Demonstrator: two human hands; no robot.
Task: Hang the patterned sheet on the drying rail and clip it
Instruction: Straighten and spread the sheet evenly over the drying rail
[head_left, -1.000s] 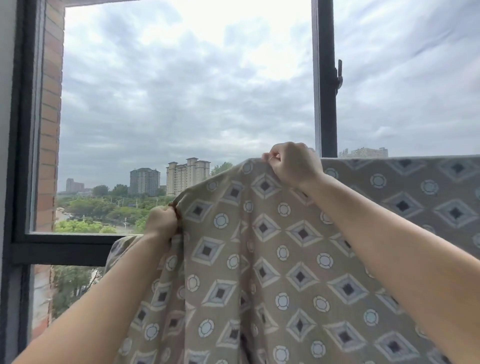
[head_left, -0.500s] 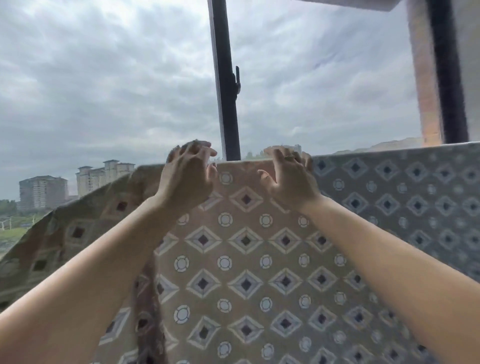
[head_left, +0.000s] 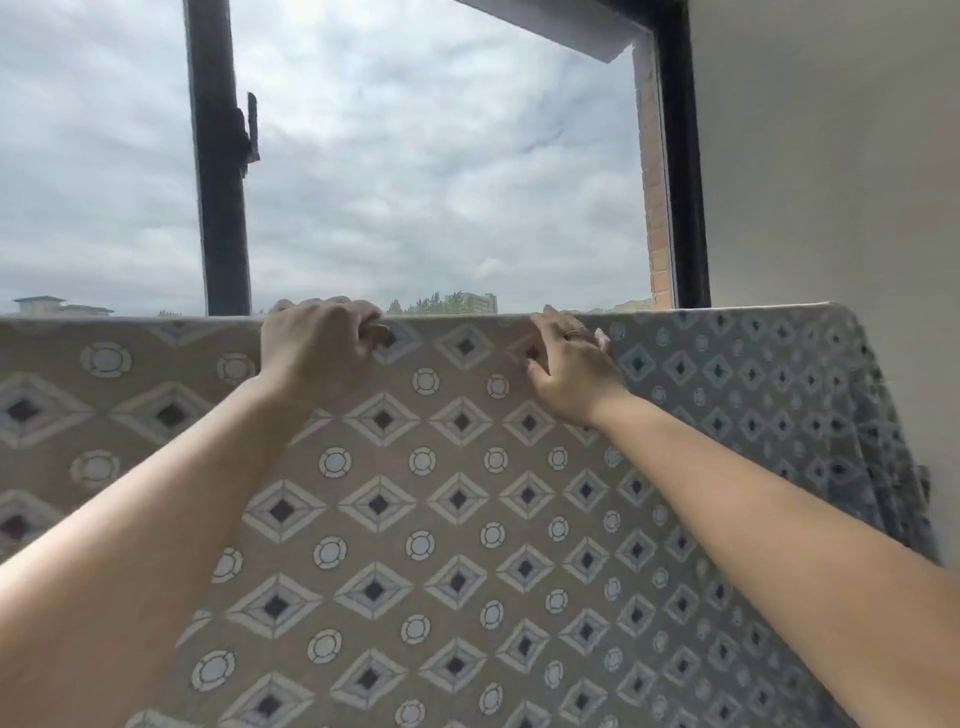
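Both hands up at the top fold of the patterned sheet (head_left: 457, 499), which drapes along a straight line in front of the window (head_left: 436, 156). Left hand (head_left: 317, 348) curls its fingers over that edge; right hand (head_left: 569, 369) pinches it. Black frame, cloudy sky, pale wall (head_left: 831, 156) at right.
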